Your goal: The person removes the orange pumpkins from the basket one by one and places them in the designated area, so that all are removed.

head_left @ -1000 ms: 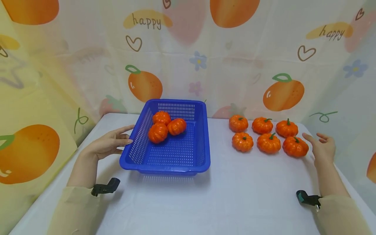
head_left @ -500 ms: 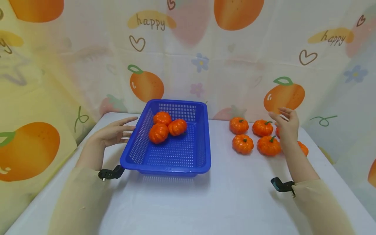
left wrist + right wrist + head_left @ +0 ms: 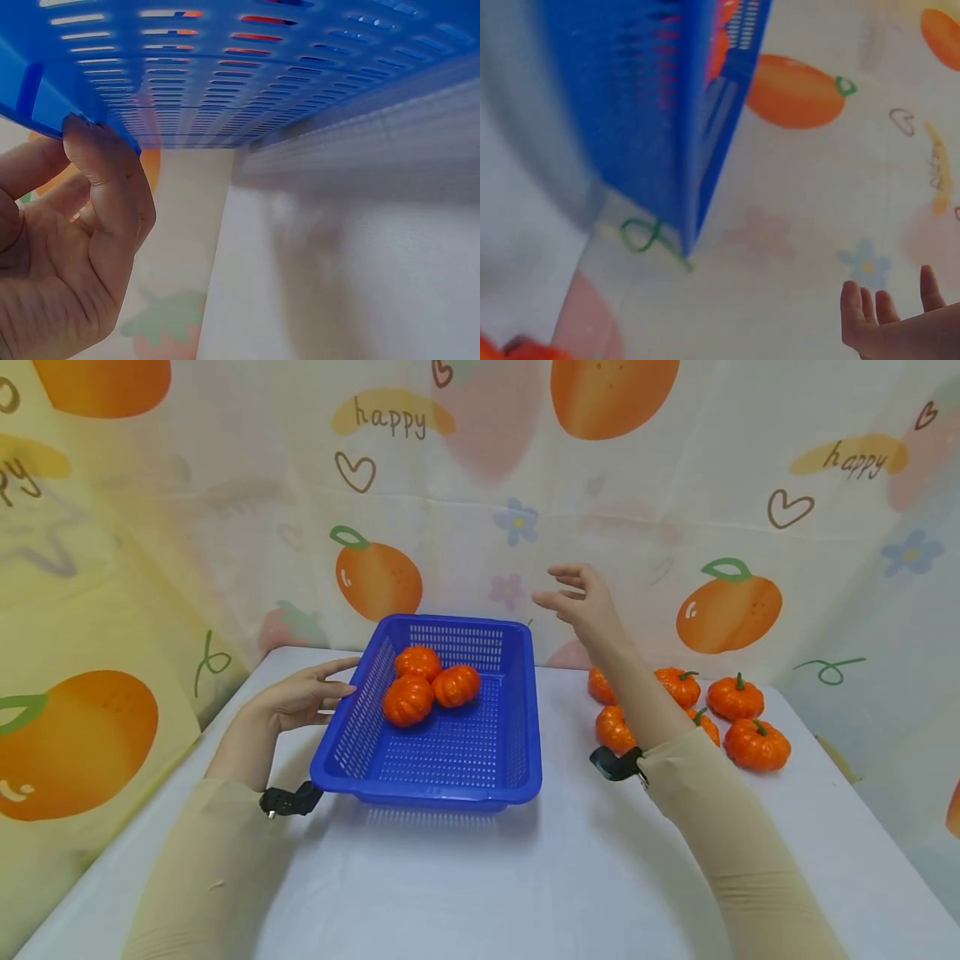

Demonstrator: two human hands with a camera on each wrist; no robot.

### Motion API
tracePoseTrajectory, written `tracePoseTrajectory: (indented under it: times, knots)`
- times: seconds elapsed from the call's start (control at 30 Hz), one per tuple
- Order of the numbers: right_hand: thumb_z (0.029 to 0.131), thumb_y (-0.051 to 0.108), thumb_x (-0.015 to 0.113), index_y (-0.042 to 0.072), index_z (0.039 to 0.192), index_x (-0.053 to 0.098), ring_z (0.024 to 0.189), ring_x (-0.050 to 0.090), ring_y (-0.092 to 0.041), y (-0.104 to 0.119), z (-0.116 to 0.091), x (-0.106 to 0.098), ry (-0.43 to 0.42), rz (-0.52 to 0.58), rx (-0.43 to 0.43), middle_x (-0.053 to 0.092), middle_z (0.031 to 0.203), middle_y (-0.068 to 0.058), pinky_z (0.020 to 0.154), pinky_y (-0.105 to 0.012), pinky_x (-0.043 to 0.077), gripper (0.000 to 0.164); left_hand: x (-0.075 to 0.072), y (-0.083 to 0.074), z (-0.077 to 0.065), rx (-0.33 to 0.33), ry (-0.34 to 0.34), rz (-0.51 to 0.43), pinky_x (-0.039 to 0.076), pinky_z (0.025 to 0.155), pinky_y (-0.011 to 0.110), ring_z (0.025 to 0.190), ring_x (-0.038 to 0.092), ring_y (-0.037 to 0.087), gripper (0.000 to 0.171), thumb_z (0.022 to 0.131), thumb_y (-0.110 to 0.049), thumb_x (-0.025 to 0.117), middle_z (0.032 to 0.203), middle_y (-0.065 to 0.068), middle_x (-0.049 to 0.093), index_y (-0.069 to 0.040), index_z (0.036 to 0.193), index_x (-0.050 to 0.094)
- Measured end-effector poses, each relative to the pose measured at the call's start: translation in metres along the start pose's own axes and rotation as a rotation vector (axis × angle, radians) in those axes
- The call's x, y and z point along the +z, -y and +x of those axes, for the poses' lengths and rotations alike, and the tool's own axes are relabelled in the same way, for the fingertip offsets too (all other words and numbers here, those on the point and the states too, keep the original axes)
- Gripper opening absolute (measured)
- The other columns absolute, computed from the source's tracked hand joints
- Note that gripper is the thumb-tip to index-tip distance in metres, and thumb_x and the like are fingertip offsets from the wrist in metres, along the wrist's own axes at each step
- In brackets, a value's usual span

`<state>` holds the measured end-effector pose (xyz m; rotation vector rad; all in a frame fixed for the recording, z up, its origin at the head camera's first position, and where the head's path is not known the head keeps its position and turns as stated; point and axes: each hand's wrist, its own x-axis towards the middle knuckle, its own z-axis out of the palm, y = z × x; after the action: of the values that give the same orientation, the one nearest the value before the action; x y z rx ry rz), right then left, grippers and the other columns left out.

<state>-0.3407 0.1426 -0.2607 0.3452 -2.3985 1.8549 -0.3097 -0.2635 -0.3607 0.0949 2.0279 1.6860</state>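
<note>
A blue plastic basket stands left of centre on the table, with three small orange pumpkins grouped in its far left part. At the basket's left rim, my left hand holds the edge; in the left wrist view its bent fingers meet the rim. My right hand is raised beyond the basket's far right corner, apart from it. Nothing is between its loosely spread fingers, as the right wrist view also shows. Behind and beside the right forearm, several more pumpkins lie in two rows, some partly hidden.
The white table runs up to a patterned cloth backdrop at the back and sides. Black wrist cameras sit on both wrists. The right sleeve crosses the table in front of the pumpkins.
My right hand has moved left and up from beside the pumpkin rows, across them, towards the basket. My left hand has slid slightly farther along the basket's left rim. The pumpkins have stayed put.
</note>
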Motion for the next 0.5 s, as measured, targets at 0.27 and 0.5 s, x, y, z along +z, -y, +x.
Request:
tracePoseTrajectory:
  times: [0.27, 0.5]
  knots:
    - [0.089, 0.026, 0.069, 0.012, 0.136, 0.048, 0.138, 0.046, -0.029, 0.014, 0.031, 0.061, 0.116, 0.128, 0.072, 0.043, 0.151, -0.013, 0.114, -0.055, 0.038, 0.053, 0.001, 0.000, 0.002, 0.009, 0.015, -0.005, 0.055, 0.088, 0.029, 0.094, 0.069, 0.007, 0.075, 0.102, -0.022, 0.054, 0.107, -0.012, 0.069, -0.020, 0.161, 0.007]
    - [0.088, 0.032, 0.070, 0.015, 0.136, 0.049, 0.138, 0.044, -0.030, 0.001, 0.037, 0.104, 0.186, 0.111, 0.147, 0.046, 0.149, -0.010, 0.113, -0.056, 0.038, 0.055, 0.001, 0.000, 0.001, 0.003, 0.011, -0.010, 0.054, 0.088, 0.030, 0.092, 0.068, 0.007, 0.075, 0.102, -0.020, 0.053, 0.105, -0.012, 0.069, -0.019, 0.161, 0.007]
